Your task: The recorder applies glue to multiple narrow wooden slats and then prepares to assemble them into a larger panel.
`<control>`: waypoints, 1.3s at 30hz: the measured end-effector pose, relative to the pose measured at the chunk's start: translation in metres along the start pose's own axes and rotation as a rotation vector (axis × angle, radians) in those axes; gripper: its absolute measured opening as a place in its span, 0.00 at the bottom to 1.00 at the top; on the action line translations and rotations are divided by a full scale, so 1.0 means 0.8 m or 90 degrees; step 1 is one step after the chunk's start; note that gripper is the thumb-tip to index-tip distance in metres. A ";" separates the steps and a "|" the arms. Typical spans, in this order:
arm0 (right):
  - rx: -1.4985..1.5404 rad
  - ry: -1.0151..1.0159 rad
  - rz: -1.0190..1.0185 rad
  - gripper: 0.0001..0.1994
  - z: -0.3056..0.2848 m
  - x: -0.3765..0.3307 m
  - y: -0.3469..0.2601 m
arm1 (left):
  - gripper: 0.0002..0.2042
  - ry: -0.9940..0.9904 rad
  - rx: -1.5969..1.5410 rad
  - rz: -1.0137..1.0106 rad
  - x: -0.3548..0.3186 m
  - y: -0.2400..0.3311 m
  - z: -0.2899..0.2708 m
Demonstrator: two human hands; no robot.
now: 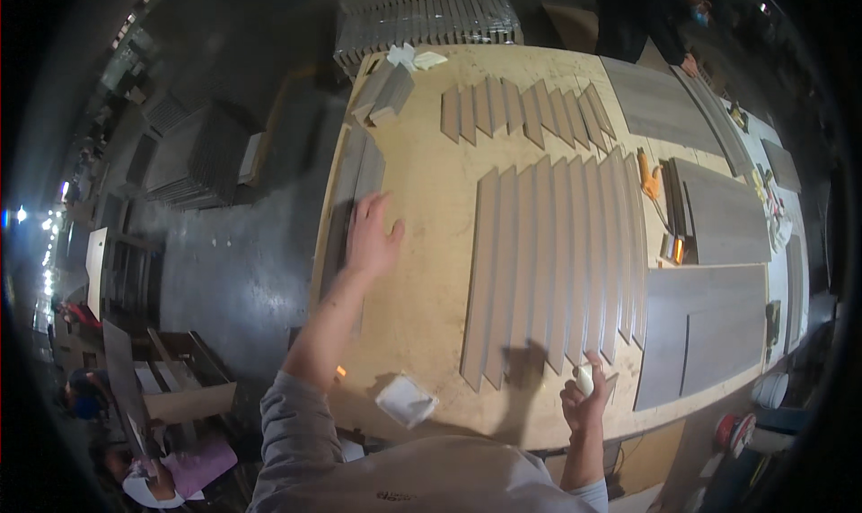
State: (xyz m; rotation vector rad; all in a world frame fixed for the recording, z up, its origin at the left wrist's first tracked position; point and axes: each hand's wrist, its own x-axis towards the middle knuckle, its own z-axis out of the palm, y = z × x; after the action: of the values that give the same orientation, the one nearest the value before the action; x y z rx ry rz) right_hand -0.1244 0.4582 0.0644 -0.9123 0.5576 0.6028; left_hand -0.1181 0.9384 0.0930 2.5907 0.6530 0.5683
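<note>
My left hand [373, 236] reaches to the left edge of the table, fingers apart, over a stack of long grey-brown strips [366, 167]. Whether the fingertips touch the strips I cannot tell. At the table's front, my right hand [584, 407] is closed around a small white bottle [584, 380], its rounded end showing. Just beyond it lies a row of several long tan strips [552, 266] with angled ends and grey edges, side by side. Farther back is a row of shorter angled strips [525, 111].
Grey panels [705, 324] cover the table's right side, beside an orange-handled tool [650, 176]. A white dish [406, 399] sits at the front edge. Short blocks [384, 91] stand at the far left corner. A co-worker's hand [690, 65] touches boards at the far right.
</note>
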 end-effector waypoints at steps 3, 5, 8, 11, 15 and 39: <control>-0.004 0.017 -0.005 0.18 0.027 0.021 -0.004 | 0.26 -0.028 0.063 -0.029 0.102 -0.044 0.017; 0.003 0.032 -0.016 0.19 0.046 0.040 -0.010 | 0.26 -0.044 0.085 -0.031 0.163 -0.074 0.040; 0.010 0.042 -0.029 0.19 0.065 0.076 -0.010 | 0.26 -0.058 0.082 -0.169 0.231 -0.114 0.070; -0.030 -0.007 -0.031 0.19 0.085 0.109 -0.017 | 0.27 -0.035 0.221 -0.244 0.277 -0.150 0.107; -0.066 -0.014 -0.046 0.22 0.111 0.145 -0.023 | 0.27 0.030 0.226 -0.247 0.316 -0.180 0.152; -0.055 0.041 -0.054 0.22 0.092 0.179 -0.021 | 0.48 -0.084 0.253 -0.306 0.416 -0.164 0.208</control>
State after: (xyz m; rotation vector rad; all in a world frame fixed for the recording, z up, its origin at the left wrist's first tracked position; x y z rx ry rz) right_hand 0.0018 0.5465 0.0140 -1.0352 0.5516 0.5259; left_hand 0.1831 1.1695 -0.0135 2.6381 1.4050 0.1183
